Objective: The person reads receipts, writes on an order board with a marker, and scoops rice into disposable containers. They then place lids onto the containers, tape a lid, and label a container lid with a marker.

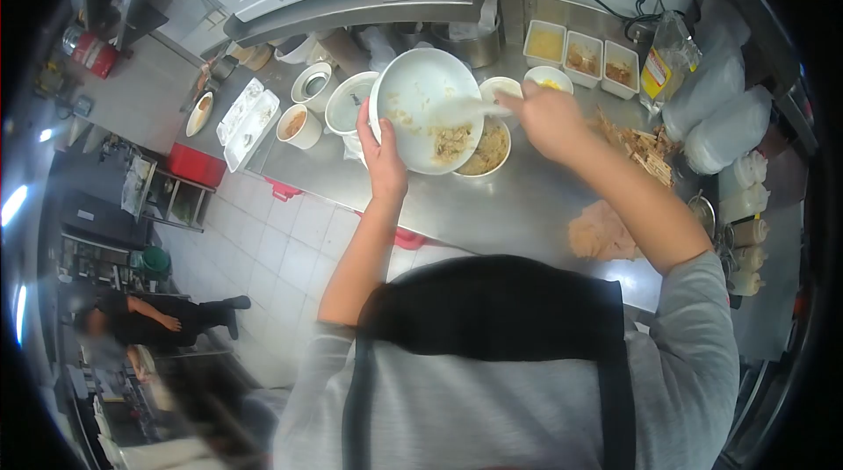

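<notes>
My left hand point(383, 154) grips the rim of a large white bowl point(417, 88), tilted over the steel counter. Some pale brown, lumpy food point(452, 143) lies at its lower right side. My right hand point(546, 119) is closed round the handle of a pale utensil point(465, 110), blurred by motion, whose end reaches into the bowl. Partly beneath the tilted bowl, a round container point(490, 154) holds similar food. Behind my right hand stands a small white bowl with something yellow point(549, 79).
Three white trays of food point(583, 57) stand at the back right, beside a clear bottle point(663, 70) and plastic bags point(724, 132). Wooden sticks point(650, 154) lie on the right. Cups and an open foam box point(248, 123) stand left. Another person point(162, 316) is at the far left.
</notes>
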The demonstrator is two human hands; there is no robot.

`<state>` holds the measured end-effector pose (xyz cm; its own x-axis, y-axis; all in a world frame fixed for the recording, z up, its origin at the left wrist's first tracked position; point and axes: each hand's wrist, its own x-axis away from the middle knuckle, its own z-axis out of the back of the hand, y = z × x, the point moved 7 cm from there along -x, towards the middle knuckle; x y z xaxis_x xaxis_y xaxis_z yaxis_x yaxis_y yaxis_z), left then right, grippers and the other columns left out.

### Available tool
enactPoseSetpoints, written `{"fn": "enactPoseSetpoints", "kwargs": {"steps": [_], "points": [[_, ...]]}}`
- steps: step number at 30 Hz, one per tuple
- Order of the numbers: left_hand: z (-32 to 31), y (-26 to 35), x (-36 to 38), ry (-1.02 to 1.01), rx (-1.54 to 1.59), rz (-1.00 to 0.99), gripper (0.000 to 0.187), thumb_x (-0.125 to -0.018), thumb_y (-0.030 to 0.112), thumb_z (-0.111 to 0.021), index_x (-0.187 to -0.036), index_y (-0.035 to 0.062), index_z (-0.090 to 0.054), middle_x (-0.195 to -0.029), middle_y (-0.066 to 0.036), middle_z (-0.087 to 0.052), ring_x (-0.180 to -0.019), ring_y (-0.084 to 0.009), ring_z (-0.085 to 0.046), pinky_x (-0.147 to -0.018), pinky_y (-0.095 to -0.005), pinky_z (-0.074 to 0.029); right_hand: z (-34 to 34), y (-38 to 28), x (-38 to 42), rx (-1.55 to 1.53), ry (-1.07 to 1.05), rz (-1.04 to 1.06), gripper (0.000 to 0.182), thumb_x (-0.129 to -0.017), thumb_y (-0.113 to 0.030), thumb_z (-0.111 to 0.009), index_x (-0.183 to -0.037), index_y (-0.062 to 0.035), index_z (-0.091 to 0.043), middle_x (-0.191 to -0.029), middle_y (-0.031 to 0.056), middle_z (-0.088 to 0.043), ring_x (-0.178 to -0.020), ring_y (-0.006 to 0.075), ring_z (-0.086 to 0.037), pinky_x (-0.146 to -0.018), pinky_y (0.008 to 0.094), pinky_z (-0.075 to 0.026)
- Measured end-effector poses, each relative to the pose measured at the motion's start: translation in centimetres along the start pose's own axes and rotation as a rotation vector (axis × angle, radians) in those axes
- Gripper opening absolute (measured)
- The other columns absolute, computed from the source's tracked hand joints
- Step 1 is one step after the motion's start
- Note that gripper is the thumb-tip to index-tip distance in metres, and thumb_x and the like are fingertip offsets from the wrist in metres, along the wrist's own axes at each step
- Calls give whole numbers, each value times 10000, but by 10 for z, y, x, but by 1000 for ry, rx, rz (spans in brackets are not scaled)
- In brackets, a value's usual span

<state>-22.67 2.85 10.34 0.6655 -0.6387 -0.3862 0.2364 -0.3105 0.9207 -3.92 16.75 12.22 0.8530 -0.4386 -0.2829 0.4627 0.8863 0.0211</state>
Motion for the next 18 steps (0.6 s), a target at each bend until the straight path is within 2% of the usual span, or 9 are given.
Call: {"fn": "enactPoseSetpoints", "kwargs": {"steps": [1, 2, 4, 8, 10, 13, 18], "points": [[-2, 2, 2, -8, -35, 0, 574, -977, 405, -406, -1405, 57, -248, -1380, -140, -348, -1254, -218, -372, -1039, -341, -302, 19, -10, -8, -59, 86, -14, 447, -845, -172, -537, -1289, -190, -497, -947, 132, -538, -761, 280, -609, -633, 400, -498], [0, -1, 0, -4, -48, -24, 550, -976, 365, -416, -1398, 47, -262, -1370, -142, -359, -1247, -219, -375, -1040, -340, -300, 33, -19, -15, -116, 174, -30, 430, -866, -202, -534, -1293, -182, -491, -948, 139, -535, -775, 282, -607, -637, 400, -496], [1, -6, -5, 2, -71, -77, 505, -975, 286, -436, -1383, 27, -290, -1351, -146, -383, -1233, -220, -380, -1040, -337, -294, 31, -33, -23, -113, 126, -31, 428, -881, -239, -527, -1298, -150, -486, -955, 148, -544, -829, 276, -605, -661, 392, -501], [1, -5, -6, 17, 1, -46, 511, -969, 287, -450, -1378, 21, -300, -1359, -150, -379, -1236, -225, -377, -1042, -341, -289, 4, -33, 7, -133, -37, -22, 425, -911, -337, -503, -1295, -155, -496, -948, 151, -545, -841, 284, -599, -665, 386, -500], [8, -11, -11, 12, -7, -47, 510, -965, 281, -457, -1375, 18, -305, -1367, -151, -374, -1238, -226, -376, -1042, -341, -290, -5, -16, 18, -112, -24, -48, 396, -907, -333, -509, -1277, -192, -519, -932, 144, -543, -810, 286, -599, -654, 387, -499], [6, -13, -12, -52, -59, -80, 574, -973, 379, -430, -1396, 32, -258, -1376, -142, -355, -1251, -219, -374, -1051, -348, -287, 15, -10, 8, -178, 52, -122, 355, -901, -329, -516, -1243, -242, -552, -919, 142, -543, -771, 288, -602, -645, 387, -500], [-1, 2, -7, -69, -188, -204, 545, -972, 343, -443, -1388, 28, -283, -1369, -144, -368, -1244, -222, -384, -1043, -344, -301, 10, -7, 0, -207, 115, -155, 320, -897, -294, -522, -1211, -273, -577, -898, 139, -539, -738, 292, -601, -625, 394, -493]]}}
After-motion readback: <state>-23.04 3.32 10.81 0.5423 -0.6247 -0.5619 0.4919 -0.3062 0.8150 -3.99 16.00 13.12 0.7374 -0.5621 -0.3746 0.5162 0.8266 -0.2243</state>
